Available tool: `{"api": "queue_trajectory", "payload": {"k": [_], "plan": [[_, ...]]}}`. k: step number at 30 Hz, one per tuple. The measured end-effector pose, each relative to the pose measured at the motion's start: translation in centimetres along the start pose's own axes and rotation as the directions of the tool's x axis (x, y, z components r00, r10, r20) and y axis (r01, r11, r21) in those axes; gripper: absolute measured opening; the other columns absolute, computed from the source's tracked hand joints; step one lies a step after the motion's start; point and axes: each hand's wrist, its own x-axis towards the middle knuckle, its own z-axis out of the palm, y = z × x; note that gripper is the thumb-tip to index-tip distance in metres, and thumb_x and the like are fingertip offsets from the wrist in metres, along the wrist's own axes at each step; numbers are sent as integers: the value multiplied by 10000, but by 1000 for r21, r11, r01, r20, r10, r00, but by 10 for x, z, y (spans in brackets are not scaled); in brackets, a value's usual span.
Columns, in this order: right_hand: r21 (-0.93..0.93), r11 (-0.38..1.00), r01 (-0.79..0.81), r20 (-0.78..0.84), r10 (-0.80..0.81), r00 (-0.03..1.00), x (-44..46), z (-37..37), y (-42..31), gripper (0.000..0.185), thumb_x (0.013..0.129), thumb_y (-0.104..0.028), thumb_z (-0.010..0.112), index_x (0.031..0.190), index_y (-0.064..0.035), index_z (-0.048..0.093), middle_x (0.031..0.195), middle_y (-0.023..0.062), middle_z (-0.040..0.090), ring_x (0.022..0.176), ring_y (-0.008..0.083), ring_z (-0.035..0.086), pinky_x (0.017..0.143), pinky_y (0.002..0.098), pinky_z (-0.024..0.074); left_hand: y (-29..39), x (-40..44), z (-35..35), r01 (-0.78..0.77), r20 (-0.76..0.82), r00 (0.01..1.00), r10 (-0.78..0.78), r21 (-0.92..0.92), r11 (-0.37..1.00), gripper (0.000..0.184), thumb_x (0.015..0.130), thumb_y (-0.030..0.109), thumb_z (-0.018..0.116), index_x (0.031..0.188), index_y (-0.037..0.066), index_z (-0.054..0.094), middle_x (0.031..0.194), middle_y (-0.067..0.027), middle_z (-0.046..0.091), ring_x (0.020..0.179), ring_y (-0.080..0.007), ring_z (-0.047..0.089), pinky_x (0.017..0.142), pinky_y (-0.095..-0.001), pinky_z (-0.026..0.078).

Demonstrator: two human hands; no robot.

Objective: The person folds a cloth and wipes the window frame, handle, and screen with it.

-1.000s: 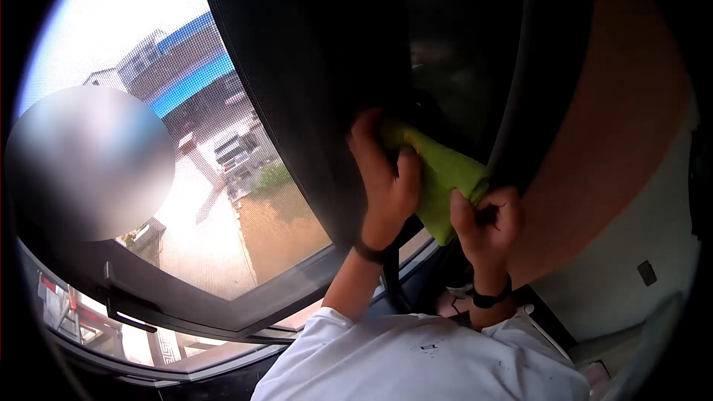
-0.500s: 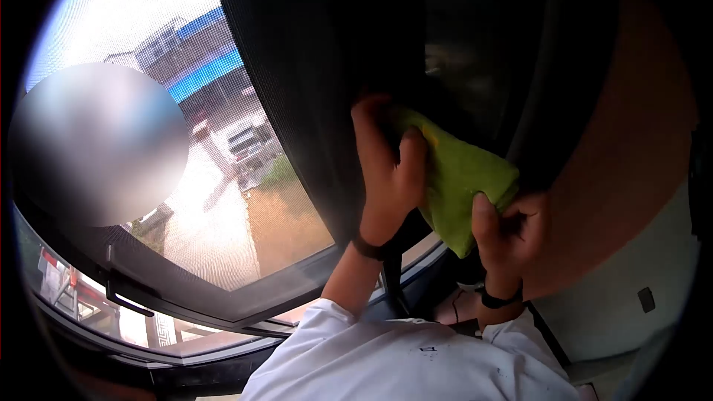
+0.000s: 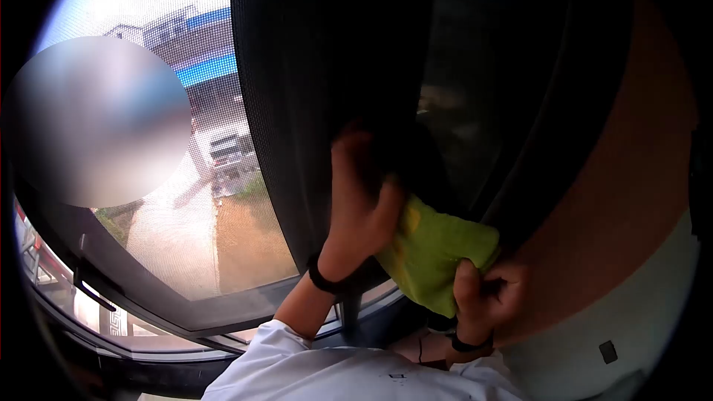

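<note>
A green cloth [image 3: 438,256] is stretching between the person's two hands, below a dark pane [image 3: 483,96]. At the cloth's lower right corner, the right hand [image 3: 490,293] is pinching it between thumb and curled fingers. Just left of the cloth, the left hand [image 3: 362,200] is spreading its thumb apart from its fingers, whose tips are blurring into the darkness; whether they are touching anything there is impossible to tell. Well left of the cloth, a mesh screen [image 3: 174,252] is showing a path and buildings outside. Right of the cloth, a reddish-brown surface [image 3: 594,215] is curving downward; below it, a white shirt [image 3: 349,375] is covering the person.
</note>
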Motion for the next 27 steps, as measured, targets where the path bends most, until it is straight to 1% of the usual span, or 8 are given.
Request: {"api": "queue_trajectory", "payload": {"k": [3, 7, 12, 15, 18, 20, 22, 27], "plan": [[50, 996, 72, 5, -72, 997, -21, 2, 23, 259, 785, -1, 708, 885, -34, 472, 761, 93, 572, 600, 115, 530, 521, 238, 406, -10, -4, -7, -184, 66, 983, 172, 320, 929, 444, 786, 8, 521, 1215, -12, 405, 1368, -252, 367, 1212, -350, 438, 1031, -389, 336], [-101, 982, 161, -97, -170, 981, -33, 16, 20, 256, 784, 9, 702, 879, -33, 467, 766, 98, 579, 602, 120, 532, 524, 246, 411, -18, -16, -12, -70, 27, 998, 65, 275, 959, 430, 783, -1, 530, 1200, -3, 426, 1326, -248, 420, 1172, -343, 477, 987, -398, 381], [-320, 898, 302, -159, -365, 918, -21, 22, 14, 305, 802, 14, 636, 1030, 44, 436, 885, 152, 596, 712, 174, 579, 628, 272, 461, -10, -48, -30, -458, 60, 880, 471, 368, 809, 435, 772, 25, 546, 1195, -22, 454, 1272, -287, 467, 1125, -403, 497, 941, -448, 416], [-431, 822, 373, -114, -459, 881, -13, 24, 11, 364, 812, 16, 596, 1120, 91, 417, 956, 184, 606, 777, 207, 608, 690, 287, 492, 20, -66, -20, -242, 205, 966, 159, 489, 838, 465, 751, 0, 537, 1205, -50, 452, 1271, -311, 461, 1116, -441, 486, 948, -473, 406], [-508, 748, 428, -49, -521, 852, -2, 28, 8, 435, 823, 19, 557, 1210, 137, 399, 1027, 216, 616, 843, 239, 636, 753, 302, 522, 19, -63, -19, -264, 236, 958, 166, 481, 836, 532, 761, 16, 510, 1274, -84, 409, 1355, -341, 387, 1170, -467, 435, 994, -497, 360], [-512, 745, 427, -30, -513, 858, 3, 26, 6, 460, 826, 20, 544, 1240, 153, 392, 1051, 227, 620, 864, 250, 645, 774, 308, 532, 12, -52, -19, -313, 274, 941, 199, 484, 817, 585, 796, 40, 481, 1347, -94, 335, 1425, -351, 299, 1230, -500, 373, 1039, -516, 309], [22, 986, 168, 85, -169, 982, 8, 18, -1, 484, 837, 39, 589, 1270, 138, 397, 1088, 271, 592, 892, 272, 645, 811, 327, 539, 9, -41, -16, -312, 267, 942, 203, 476, 822, 594, 804, 37, 476, 1360, -93, 312, 1434, -351, 282, 1250, -510, 355, 1051, -519, 298], [-106, 980, 165, 242, -136, 961, 25, 12, -10, 494, 820, 55, 661, 1247, 125, 422, 1070, 229, 605, 868, 223, 654, 786, 286, 550, 0, -22, -16, -292, 214, 950, 226, 367, 883, 615, 837, 14, 448, 1394, -105, 217, 1466, -357, 212, 1345, -509, 263, 1105, -498, 260]]}}
